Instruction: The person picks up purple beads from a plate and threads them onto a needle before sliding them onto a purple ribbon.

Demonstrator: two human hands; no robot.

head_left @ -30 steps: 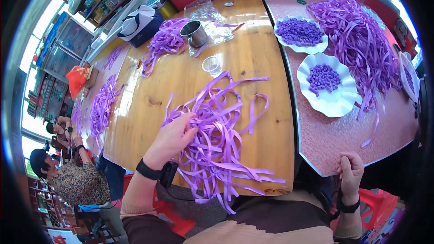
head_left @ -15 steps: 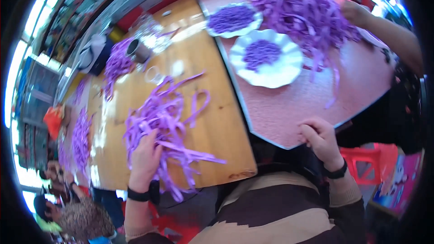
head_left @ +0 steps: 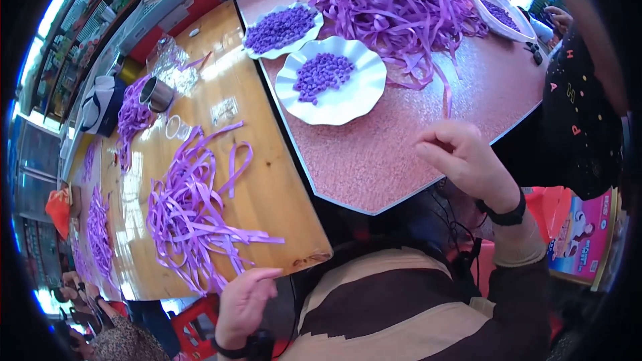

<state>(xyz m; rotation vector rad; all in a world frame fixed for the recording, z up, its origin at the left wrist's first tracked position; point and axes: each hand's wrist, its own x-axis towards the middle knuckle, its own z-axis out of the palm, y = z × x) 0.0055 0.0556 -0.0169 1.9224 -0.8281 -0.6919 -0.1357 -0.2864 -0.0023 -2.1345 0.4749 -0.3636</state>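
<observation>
My left hand (head_left: 246, 304) is below the near edge of the wooden table (head_left: 281, 180), its forefinger stretched out and the others loosely bent, with nothing visible in it. Beside it on the wood lies a loose heap of purple ribbons (head_left: 190, 210). My right hand (head_left: 461, 160) hovers over the near right part of the pink table (head_left: 348, 167), thumb and forefinger pinched; whatever they hold, if anything, cannot be made out. One ribbon strand from the big purple ribbon pile (head_left: 394, 13) ends just behind this hand. A white scalloped plate (head_left: 361, 97) of small purple knotted pieces (head_left: 324, 73) is to its left.
A second plate (head_left: 271, 53) of purple pieces stands farther back, and a white basket (head_left: 521, 30) at the far right. Another person's arm (head_left: 588, 20) reaches in there. On the wood are a metal cup (head_left: 157, 93) and more ribbons (head_left: 134, 117). A gap separates the tables.
My left hand has come away from the ribbon heap toward me. My right hand has moved forward over the pink table. The view has shifted right; the other person's hand has left the big pile's side.
</observation>
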